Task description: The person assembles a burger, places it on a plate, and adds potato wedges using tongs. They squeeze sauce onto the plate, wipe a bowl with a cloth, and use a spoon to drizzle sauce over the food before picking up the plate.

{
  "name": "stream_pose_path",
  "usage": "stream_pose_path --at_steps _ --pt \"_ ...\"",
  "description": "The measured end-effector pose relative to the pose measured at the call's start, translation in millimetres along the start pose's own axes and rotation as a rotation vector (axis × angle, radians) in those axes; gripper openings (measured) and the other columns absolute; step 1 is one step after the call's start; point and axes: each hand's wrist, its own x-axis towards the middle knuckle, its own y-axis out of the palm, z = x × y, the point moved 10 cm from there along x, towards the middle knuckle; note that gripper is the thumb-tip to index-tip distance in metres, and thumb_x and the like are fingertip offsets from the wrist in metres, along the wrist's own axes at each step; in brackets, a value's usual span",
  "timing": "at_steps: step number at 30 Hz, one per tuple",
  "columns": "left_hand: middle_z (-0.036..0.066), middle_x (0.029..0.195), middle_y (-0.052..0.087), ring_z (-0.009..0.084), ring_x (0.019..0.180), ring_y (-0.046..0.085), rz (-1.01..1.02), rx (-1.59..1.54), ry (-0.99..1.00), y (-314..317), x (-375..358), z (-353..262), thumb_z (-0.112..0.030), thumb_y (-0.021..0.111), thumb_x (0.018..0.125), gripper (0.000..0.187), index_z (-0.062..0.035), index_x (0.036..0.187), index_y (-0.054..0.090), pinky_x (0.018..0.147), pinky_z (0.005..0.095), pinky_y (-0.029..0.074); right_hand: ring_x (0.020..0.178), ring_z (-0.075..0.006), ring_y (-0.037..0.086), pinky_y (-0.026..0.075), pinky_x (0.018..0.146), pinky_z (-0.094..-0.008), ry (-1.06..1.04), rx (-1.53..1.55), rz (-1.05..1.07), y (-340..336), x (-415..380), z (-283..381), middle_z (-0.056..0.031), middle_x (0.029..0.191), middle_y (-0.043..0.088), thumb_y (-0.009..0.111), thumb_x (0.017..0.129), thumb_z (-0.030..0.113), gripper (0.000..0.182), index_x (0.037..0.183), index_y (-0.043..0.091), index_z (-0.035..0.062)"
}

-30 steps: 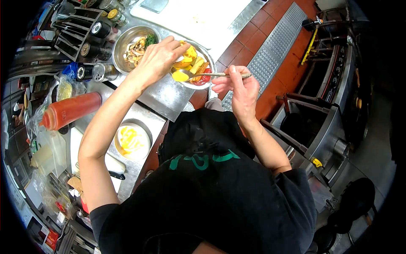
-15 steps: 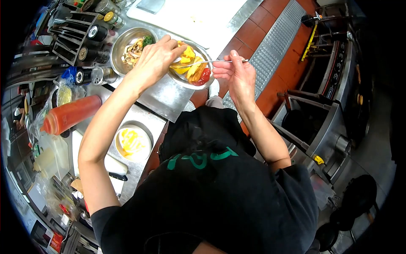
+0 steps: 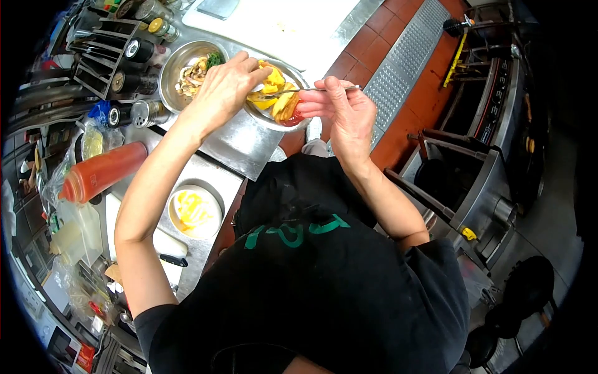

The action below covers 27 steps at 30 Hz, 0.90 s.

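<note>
My right hand (image 3: pixel 350 118) pinches the handle of a thin metal utensil (image 3: pixel 299 91), a spoon or fork, between thumb and fingers. Its far end reaches into a metal bowl (image 3: pixel 298 74) of yellow pieces (image 3: pixel 284 107) and red sauce (image 3: pixel 294 117). Over the left side of that bowl my left hand (image 3: pixel 232 84) is curled, fingertips down by the food near something white; what it grips, if anything, is hidden. Left of it stands a second metal bowl (image 3: pixel 168 73) with sliced mushrooms (image 3: pixel 190 78) and chopped greens (image 3: pixel 215 58), partly covered by my left hand.
A white cutting board (image 3: pixel 274 28) lies beyond the bowls. To the left are a red squeeze bottle (image 3: pixel 106 171), spice jars (image 3: pixel 148 113) and a knife rack (image 3: pixel 103 56). Nearer me are a white bowl (image 3: pixel 215 193) with yellow residue and a black-handled knife (image 3: pixel 173 260). Fryer-like equipment (image 3: pixel 461 168) stands right.
My right hand has moved slightly left with the utensil, its fingers now over the red sauce at the bowl's edge. My left hand stays almost in place.
</note>
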Motion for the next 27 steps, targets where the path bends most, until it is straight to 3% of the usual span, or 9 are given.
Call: stream_pose_path --at_steps 11,17,21,23,27 --pt "0.01 0.088 0.059 0.0255 0.087 0.058 0.01 -0.047 -0.004 0 3 4 -0.004 0.055 0.074 0.034 -0.0039 0.107 0.064 0.072 0.0367 0.05 0.074 -0.0212 0.068 0.056 0.071 -0.0291 -0.218 -0.141 0.194 37 -22 13 -0.0183 0.083 0.067 0.049 0.094 0.005 0.02 0.103 0.058 -0.0094" --pt "0.01 0.085 0.059 0.026 0.086 0.058 -0.03 -0.08 0.014 -3 4 4 -0.006 0.054 0.075 0.032 -0.0034 0.105 0.064 0.071 0.0368 0.049 0.075 -0.0199 0.068 0.056 0.07 -0.0284 -0.362 -0.274 0.25 47 -24 22 -0.0159 0.084 0.068 0.05 0.092 0.002 0.018 0.102 0.059 -0.0088" --pt "0.01 0.084 0.059 0.0265 0.085 0.058 -0.018 -0.086 0.006 -2 5 5 -0.006 0.053 0.075 0.031 -0.0033 0.104 0.065 0.071 0.0369 0.049 0.074 -0.0191 0.069 0.056 0.069 -0.0274 -0.352 -0.294 0.26 48 -26 25 -0.0155 0.083 0.068 0.051 0.092 0.003 0.017 0.101 0.059 -0.0087" --pt "0.01 0.085 0.06 0.0269 0.085 0.058 -0.018 -0.101 0.005 -2 5 7 -0.006 0.053 0.075 0.031 -0.0034 0.103 0.065 0.071 0.0369 0.049 0.072 -0.0181 0.069 0.056 0.067 -0.0259 -0.502 -0.504 0.286 57 -32 40 -0.0142 0.081 0.069 0.053 0.091 0.003 0.017 0.1 0.06 -0.008" --pt "0.011 0.086 0.06 0.0273 0.085 0.059 -0.05 -0.107 0.035 -2 5 7 -0.005 0.053 0.075 0.031 -0.0033 0.103 0.065 0.071 0.0373 0.049 0.071 -0.0175 0.069 0.056 0.066 -0.0248 -0.455 -0.435 0.275 54 -26 33 -0.0128 0.079 0.069 0.054 0.09 0.003 0.016 0.099 0.061 -0.0073"
